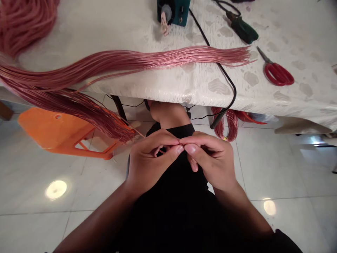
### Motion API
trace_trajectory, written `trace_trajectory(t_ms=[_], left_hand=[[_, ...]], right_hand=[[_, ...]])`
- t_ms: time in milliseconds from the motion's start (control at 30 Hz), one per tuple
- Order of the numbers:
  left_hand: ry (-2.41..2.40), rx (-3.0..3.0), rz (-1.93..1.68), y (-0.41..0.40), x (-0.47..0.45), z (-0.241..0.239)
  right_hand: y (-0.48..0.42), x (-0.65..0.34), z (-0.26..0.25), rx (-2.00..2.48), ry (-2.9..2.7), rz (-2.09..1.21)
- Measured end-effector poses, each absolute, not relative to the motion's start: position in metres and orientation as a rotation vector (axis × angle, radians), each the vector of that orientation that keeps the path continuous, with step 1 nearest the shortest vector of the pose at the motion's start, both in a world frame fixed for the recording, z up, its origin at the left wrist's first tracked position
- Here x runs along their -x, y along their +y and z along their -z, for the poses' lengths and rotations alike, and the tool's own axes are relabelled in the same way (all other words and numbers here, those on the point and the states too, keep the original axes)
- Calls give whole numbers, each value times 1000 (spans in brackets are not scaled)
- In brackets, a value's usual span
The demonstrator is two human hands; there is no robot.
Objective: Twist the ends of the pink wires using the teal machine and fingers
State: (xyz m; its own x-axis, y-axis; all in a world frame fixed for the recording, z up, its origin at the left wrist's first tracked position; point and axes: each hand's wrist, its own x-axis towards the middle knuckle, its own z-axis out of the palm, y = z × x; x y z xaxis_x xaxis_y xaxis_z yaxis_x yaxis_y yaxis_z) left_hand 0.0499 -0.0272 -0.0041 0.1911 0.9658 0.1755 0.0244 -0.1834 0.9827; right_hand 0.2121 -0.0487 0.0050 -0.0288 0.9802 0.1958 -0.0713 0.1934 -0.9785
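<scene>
Upper left to upper centre: pink wire bundle (126, 60) on table (171, 86). Centre: left hand (150, 161), thumb and finger clamped on thin wire (139, 133); right hand (217, 161) beside it, likewise pinching. Upper right: red-handled scissors (279, 74).

Thin strand (182, 143) in left hand (150, 158) and right hand (217, 158)

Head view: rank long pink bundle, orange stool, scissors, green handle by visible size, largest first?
1. Long pink bundle
2. Orange stool, partly covered
3. Scissors and green handle: too alike to rank
</scene>
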Motion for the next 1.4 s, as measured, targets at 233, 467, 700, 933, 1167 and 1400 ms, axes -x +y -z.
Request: trace_trajectory(t_ms=[233,467,700,933,1167,1400], left_hand=[[987,-1667,-1188,-25,-44,1],[766,-2286,-1225,-9,-32,-9],[817,-2224,-1266,-9,-32,-11],[918,-2238,-1310,-11,-34,-13],[852,-2144,-1305,-15,-28,-8],[773,-1496,-910,-15,-20,-9]], right_hand=[[-49,-213,-7,1079,-1263,-1130],[-48,-212,-13,1051,-1337,-1148],[-47,-212,-14,1051,-1283,-1227],[-48,-209,-14,1077,-1263,-1234],[-50,-206,-12,1102,-1286,-1223],[-51,-204,-14,1082,-1637,-915]])
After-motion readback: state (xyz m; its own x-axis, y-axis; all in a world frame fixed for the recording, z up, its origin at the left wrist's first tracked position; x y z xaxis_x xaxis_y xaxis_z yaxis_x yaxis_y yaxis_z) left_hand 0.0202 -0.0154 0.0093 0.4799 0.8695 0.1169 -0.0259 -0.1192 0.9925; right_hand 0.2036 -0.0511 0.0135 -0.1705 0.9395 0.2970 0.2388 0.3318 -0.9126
